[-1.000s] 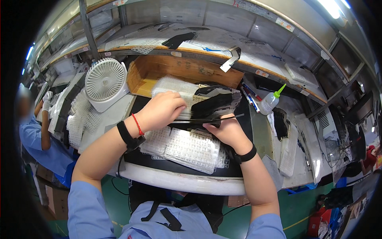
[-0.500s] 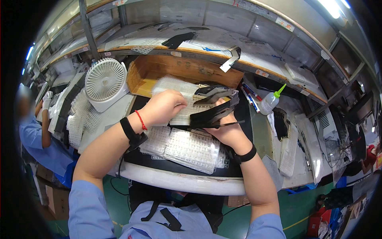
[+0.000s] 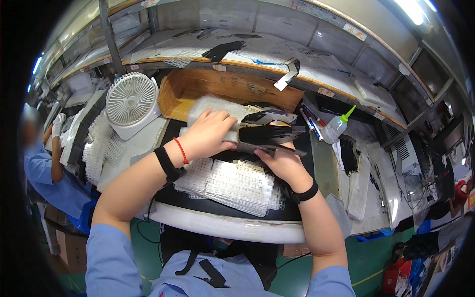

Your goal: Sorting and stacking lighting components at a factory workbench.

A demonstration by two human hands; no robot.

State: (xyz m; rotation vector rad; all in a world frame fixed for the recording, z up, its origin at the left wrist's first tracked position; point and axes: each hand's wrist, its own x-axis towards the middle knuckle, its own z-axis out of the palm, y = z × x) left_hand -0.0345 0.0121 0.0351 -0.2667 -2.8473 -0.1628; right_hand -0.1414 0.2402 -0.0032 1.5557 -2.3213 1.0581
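Observation:
Both hands hold a thick bundle of thin sheets (image 3: 264,133) with clear, patterned left parts and black right ends. My left hand (image 3: 212,132) is closed round its pale left end, thumb toward me and fingers over the top. My right hand (image 3: 283,161) grips the black end from the near side and below; part of its fingers is hidden behind the sheets. Under the bundle, several stacks of translucent white patterned sheets (image 3: 237,185) lie on a black mat (image 3: 198,202). Just beyond my left hand lies another clear sheet pile (image 3: 205,103).
A wooden box (image 3: 173,81) stands behind the sheets, with a white fan (image 3: 131,101) at its left. To the right are marker pens (image 3: 311,123) and a green-tipped bottle (image 3: 335,127). A shelf (image 3: 277,57) spans the back. At far left sits a co-worker (image 3: 42,163).
My left hand has gone from a raised pinch above the sheets to a grip round their left end. The fanned black ends now lie closer together. My right hand keeps its place.

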